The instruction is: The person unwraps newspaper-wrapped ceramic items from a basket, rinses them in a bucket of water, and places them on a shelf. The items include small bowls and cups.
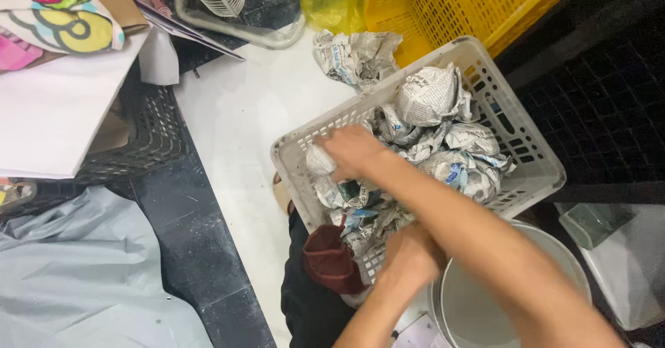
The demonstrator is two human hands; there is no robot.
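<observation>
Hands are working inside the white basket [526,181]. We're reaching w/ the right hand [350,150] across to 9 o'clock, grip clenched on a newspaper bundle [320,161] by the rim. Left hand [410,254] is pressing at 6 o'clock among wrapped bundles [429,95]; can't tell its grip.

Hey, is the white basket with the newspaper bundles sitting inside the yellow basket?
No, the white basket of newspaper-wrapped bundles sits beside and in front of the yellow basket, not inside it.
</observation>
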